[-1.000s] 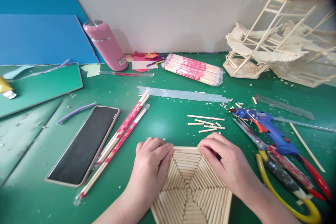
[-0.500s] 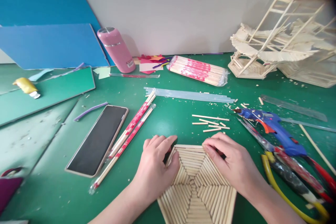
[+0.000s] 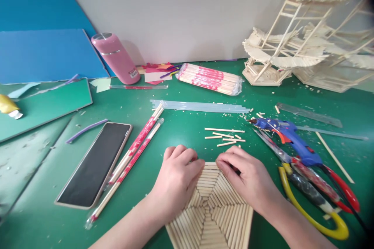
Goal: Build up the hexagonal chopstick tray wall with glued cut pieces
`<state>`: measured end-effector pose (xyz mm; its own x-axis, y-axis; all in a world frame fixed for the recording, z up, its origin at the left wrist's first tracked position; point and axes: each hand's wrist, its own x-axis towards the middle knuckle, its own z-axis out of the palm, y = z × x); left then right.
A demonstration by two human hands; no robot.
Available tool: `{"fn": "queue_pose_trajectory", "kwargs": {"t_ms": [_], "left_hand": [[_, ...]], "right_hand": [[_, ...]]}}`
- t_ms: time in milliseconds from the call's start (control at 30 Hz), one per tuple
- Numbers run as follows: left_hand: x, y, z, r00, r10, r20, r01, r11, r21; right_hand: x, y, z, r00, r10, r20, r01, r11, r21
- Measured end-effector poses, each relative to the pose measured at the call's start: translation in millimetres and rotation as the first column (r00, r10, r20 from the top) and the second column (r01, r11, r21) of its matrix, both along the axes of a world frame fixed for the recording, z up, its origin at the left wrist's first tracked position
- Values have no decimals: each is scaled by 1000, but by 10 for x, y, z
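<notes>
A many-sided panel of pale wooden sticks (image 3: 209, 221), laid in rings like a spider web, rests on the green table in front of me. My left hand (image 3: 178, 173) is closed at its upper left corner, thumb and forefinger together at the far edge. At the upper right corner, my right hand (image 3: 247, 177) pinches the same edge between thumb and curled fingers. The hands hide both corners and part of the left side. Just beyond the panel lie several short cut sticks (image 3: 224, 129).
To the right are a blue glue gun (image 3: 288, 130) and pliers with red and yellow handles (image 3: 315, 221). A phone (image 3: 95, 163) and wrapped sticks (image 3: 134, 151) lie left. Behind stand a pink flask (image 3: 117, 58), a stick bundle (image 3: 210, 79) and a stick-built model (image 3: 280, 50).
My left thumb and forefinger have come together and shifted right along the panel's far edge. My right hand keeps its pinch. The whole view has shifted slightly, moving the scene leftward.
</notes>
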<state>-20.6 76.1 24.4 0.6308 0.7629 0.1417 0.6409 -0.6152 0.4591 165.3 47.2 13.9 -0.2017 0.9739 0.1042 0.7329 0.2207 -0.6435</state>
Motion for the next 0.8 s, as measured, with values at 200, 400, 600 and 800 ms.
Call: {"fn": "queue_pose_trajectory", "kwargs": {"t_ms": [200, 400, 600, 800], "left_hand": [[-2, 15, 2, 999, 24, 41, -20, 996, -87], [-11, 48, -17, 996, 21, 81, -11, 992, -125], [-21, 71, -57, 995, 9, 98, 1, 995, -103], [-20, 59, -58, 995, 12, 95, -3, 995, -96]], "right_hand": [[13, 12, 29, 999, -5, -36, 4, 999, -35], [165, 43, 44, 950, -212, -230, 207, 977, -46], [216, 29, 48, 949, -234, -212, 215, 970, -111], [75, 27, 66, 975, -87, -206, 77, 996, -55]]}}
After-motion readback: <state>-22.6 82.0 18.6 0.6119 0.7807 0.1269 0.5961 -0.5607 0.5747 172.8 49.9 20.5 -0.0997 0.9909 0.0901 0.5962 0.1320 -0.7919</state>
